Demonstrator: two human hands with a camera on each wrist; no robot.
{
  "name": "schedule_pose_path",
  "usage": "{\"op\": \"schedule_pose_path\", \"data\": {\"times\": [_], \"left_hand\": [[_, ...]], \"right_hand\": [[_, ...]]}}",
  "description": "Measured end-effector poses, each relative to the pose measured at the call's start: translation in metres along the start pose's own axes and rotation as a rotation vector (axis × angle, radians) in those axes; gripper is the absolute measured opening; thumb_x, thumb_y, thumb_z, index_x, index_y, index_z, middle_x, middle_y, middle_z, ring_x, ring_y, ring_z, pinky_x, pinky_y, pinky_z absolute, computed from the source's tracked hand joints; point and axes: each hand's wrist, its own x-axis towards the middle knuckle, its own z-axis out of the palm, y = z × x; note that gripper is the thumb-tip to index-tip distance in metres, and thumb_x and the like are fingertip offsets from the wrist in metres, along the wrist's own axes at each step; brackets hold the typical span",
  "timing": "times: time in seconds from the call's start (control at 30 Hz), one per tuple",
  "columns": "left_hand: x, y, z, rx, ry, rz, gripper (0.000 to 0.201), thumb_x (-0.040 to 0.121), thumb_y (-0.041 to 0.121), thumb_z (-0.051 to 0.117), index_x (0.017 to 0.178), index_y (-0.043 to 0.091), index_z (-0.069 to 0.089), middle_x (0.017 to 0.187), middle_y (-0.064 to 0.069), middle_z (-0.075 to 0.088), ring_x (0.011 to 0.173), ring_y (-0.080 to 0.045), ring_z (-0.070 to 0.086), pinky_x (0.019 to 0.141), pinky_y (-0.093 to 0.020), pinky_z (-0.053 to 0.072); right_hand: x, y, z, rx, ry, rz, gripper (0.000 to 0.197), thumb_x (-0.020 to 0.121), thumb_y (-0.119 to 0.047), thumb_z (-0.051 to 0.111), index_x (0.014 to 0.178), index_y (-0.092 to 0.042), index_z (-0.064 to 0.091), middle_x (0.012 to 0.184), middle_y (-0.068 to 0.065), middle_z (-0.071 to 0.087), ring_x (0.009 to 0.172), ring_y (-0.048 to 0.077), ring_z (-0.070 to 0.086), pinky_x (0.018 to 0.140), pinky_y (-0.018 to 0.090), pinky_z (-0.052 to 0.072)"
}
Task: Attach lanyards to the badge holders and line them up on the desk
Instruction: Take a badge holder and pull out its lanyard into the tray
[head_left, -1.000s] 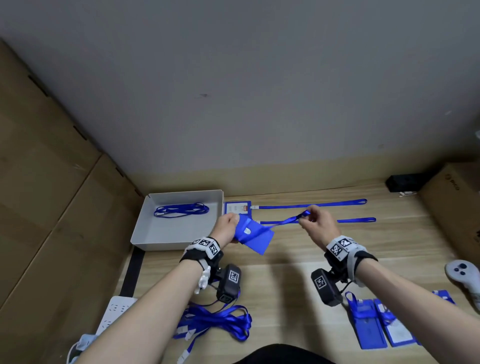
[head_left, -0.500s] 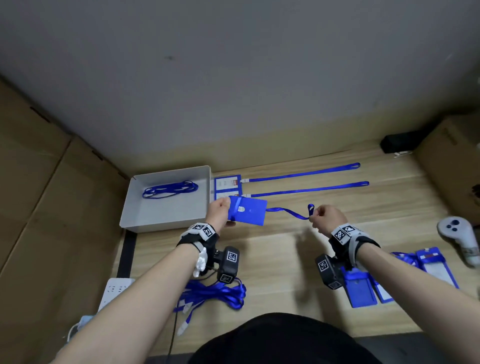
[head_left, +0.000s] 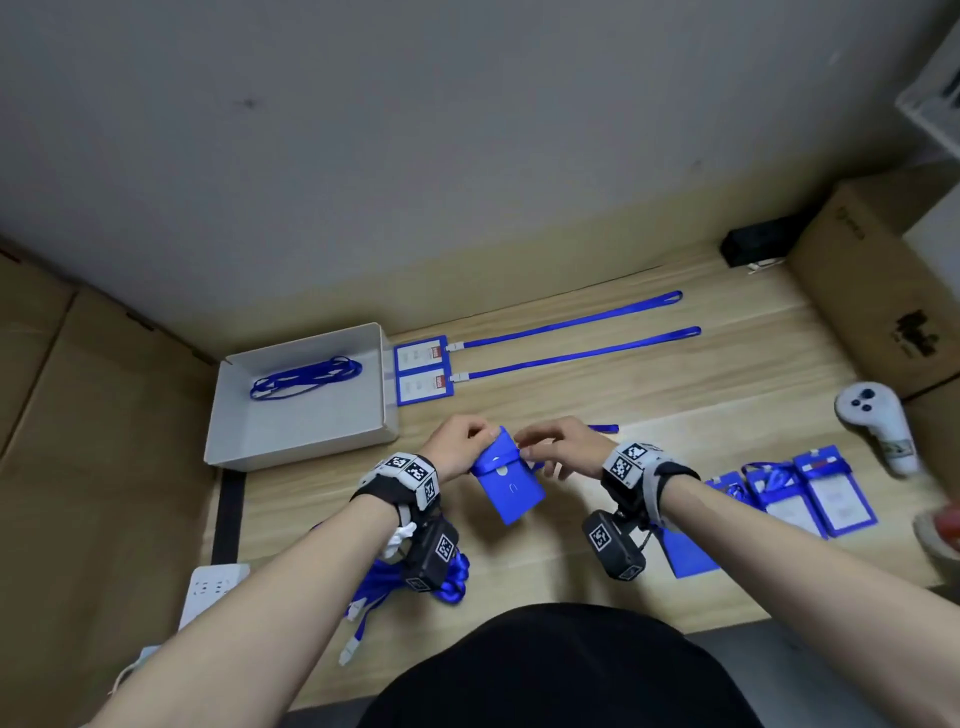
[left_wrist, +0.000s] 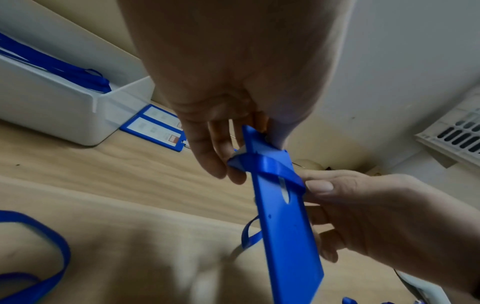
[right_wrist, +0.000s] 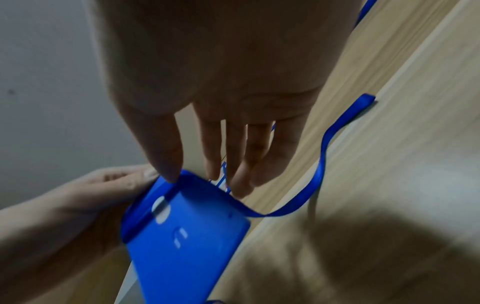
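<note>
I hold a blue badge holder (head_left: 511, 483) above the desk's middle, back side up. My left hand (head_left: 485, 436) grips its top end between thumb and fingers (left_wrist: 207, 156). A blue lanyard strap (left_wrist: 267, 164) crosses the holder near the top. My right hand (head_left: 524, 449) pinches that strap against the holder's edge, thumb (right_wrist: 166, 164) on top and the other fingers behind. The strap's free part (right_wrist: 319, 174) trails to the right onto the desk, ending at a loop (head_left: 605, 428). Two badges (head_left: 421, 370) with straight lanyards (head_left: 576, 340) lie side by side behind.
A white tray (head_left: 311, 441) at the left holds more lanyards (head_left: 306, 374). A lanyard pile (head_left: 415, 577) lies under my left forearm. Several badge holders (head_left: 831, 493) lie at the right, near a white controller (head_left: 878, 421) and a cardboard box (head_left: 872, 291). A power strip (head_left: 213, 587) sits at the lower left.
My right hand has come left from the stretched strap to the holder. The strap now crosses the holder's top. The holder has turned from lying sideways to pointing toward me.
</note>
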Motion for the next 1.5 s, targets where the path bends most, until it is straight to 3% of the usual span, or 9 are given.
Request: {"op": "schedule_pose_path", "data": {"times": [0.1, 0.3, 0.53, 0.7, 0.97, 1.13, 1.27, 1.37, 1.5], "left_hand": [[-0.002, 0.008, -0.002, -0.044, 0.02, -0.001, 0.025, 0.099, 0.021, 0.054, 0.088, 0.004, 0.068, 0.07, -0.004, 0.059, 0.061, -0.017, 0.049, 0.056, -0.029, 0.043], [-0.007, 0.009, -0.013, -0.092, -0.04, -0.045, 0.017, 0.092, 0.025, 0.066, 0.078, 0.016, 0.068, 0.071, 0.002, 0.062, 0.061, -0.011, 0.056, 0.049, -0.026, 0.049], [-0.01, 0.004, -0.013, -0.065, -0.154, -0.103, 0.017, 0.086, 0.024, 0.073, 0.095, 0.011, 0.067, 0.079, 0.002, 0.068, 0.071, -0.011, 0.063, 0.056, -0.025, 0.052], [-0.004, 0.016, -0.015, 0.089, -0.286, -0.082, 0.008, 0.087, 0.022, 0.069, 0.085, 0.014, 0.066, 0.067, 0.0, 0.062, 0.061, -0.01, 0.056, 0.059, -0.018, 0.044], [0.01, 0.02, -0.02, -0.228, 0.02, -0.228, 0.023, 0.086, 0.0, 0.057, 0.089, 0.021, 0.066, 0.068, -0.008, 0.059, 0.05, -0.012, 0.051, 0.048, -0.021, 0.045], [0.011, 0.007, -0.037, -0.528, 0.183, -0.417, 0.012, 0.083, 0.005, 0.064, 0.086, 0.001, 0.074, 0.089, -0.02, 0.072, 0.073, -0.027, 0.068, 0.07, -0.036, 0.058], [0.008, -0.002, -0.034, -0.826, 0.155, -0.496, 0.041, 0.078, -0.008, 0.037, 0.111, -0.003, 0.061, 0.111, -0.019, 0.069, 0.098, -0.032, 0.068, 0.068, -0.037, 0.059], [0.008, -0.006, -0.029, -0.689, 0.181, -0.515, 0.045, 0.082, -0.02, 0.039, 0.113, 0.002, 0.061, 0.116, -0.018, 0.064, 0.102, -0.031, 0.066, 0.061, -0.03, 0.061], [0.005, -0.019, -0.028, -0.168, 0.213, -0.448, 0.029, 0.086, -0.005, 0.063, 0.11, 0.011, 0.067, 0.099, -0.003, 0.063, 0.079, -0.02, 0.067, 0.061, -0.028, 0.06]], "right_hand": [[-0.001, -0.005, 0.01, -0.014, -0.077, -0.005, 0.009, 0.092, -0.022, 0.063, 0.096, -0.016, 0.068, 0.075, -0.007, 0.064, 0.063, 0.013, 0.057, 0.056, 0.023, 0.045], [0.01, 0.008, 0.006, -0.147, 0.01, -0.047, 0.028, 0.083, -0.035, 0.075, 0.073, -0.014, 0.061, 0.066, -0.002, 0.058, 0.059, 0.012, 0.051, 0.057, 0.026, 0.043], [0.009, 0.017, -0.003, -0.245, 0.078, -0.135, 0.013, 0.081, -0.03, 0.078, 0.071, -0.032, 0.071, 0.087, 0.0, 0.074, 0.069, 0.005, 0.055, 0.07, 0.025, 0.045], [0.017, 0.019, -0.008, -0.273, 0.046, -0.178, 0.01, 0.088, -0.023, 0.07, 0.092, -0.019, 0.079, 0.088, -0.008, 0.072, 0.084, 0.013, 0.064, 0.079, 0.032, 0.05], [0.02, 0.017, -0.027, -0.346, 0.399, -0.312, 0.012, 0.091, -0.018, 0.067, 0.095, -0.017, 0.078, 0.08, -0.012, 0.063, 0.076, 0.007, 0.057, 0.073, 0.025, 0.04], [0.011, 0.024, -0.033, -0.293, 0.361, -0.212, 0.02, 0.09, -0.024, 0.068, 0.073, -0.035, 0.07, 0.072, -0.011, 0.067, 0.068, 0.0, 0.058, 0.066, 0.022, 0.043], [0.006, 0.027, -0.03, -0.311, 0.326, -0.14, 0.032, 0.09, -0.028, 0.068, 0.06, -0.039, 0.064, 0.064, -0.012, 0.066, 0.056, 0.0, 0.052, 0.058, 0.019, 0.038], [0.007, 0.031, -0.029, -0.291, 0.33, -0.095, 0.029, 0.089, -0.03, 0.069, 0.061, -0.035, 0.067, 0.063, -0.012, 0.067, 0.057, 0.002, 0.051, 0.06, 0.024, 0.041], [0.004, 0.027, -0.031, -0.229, 0.348, -0.076, 0.029, 0.089, -0.027, 0.07, 0.061, -0.032, 0.067, 0.051, -0.019, 0.061, 0.047, -0.001, 0.05, 0.059, 0.025, 0.04]]}}
